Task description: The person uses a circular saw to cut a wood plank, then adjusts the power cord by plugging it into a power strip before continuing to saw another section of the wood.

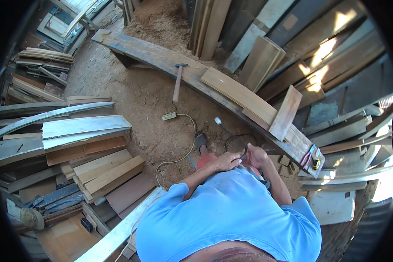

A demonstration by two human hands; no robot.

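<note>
In front of my blue shirt, my two hands meet close together over my lap. My right hand [256,156] is closed, with a black power cord [226,139] running up to its fingers. The cord loops over the ground and ends in a pale plug [217,121], which lies loose. My left hand [226,162] curls beside the right one, its fingertips touching near the cord; what it grips is hidden. Part of a dark and silver object [258,175] shows beneath my right wrist, mostly covered by my arm and shirt.
A long wooden bench [157,54] crosses ahead, bearing a hammer [178,81], planks [240,94], a short board [286,112] and a tape measure [315,164]. An extension socket [169,116] with a pale cord lies on sawdust-covered ground. Stacked boards [105,174] fill the left; tall planks [260,61] lean at right.
</note>
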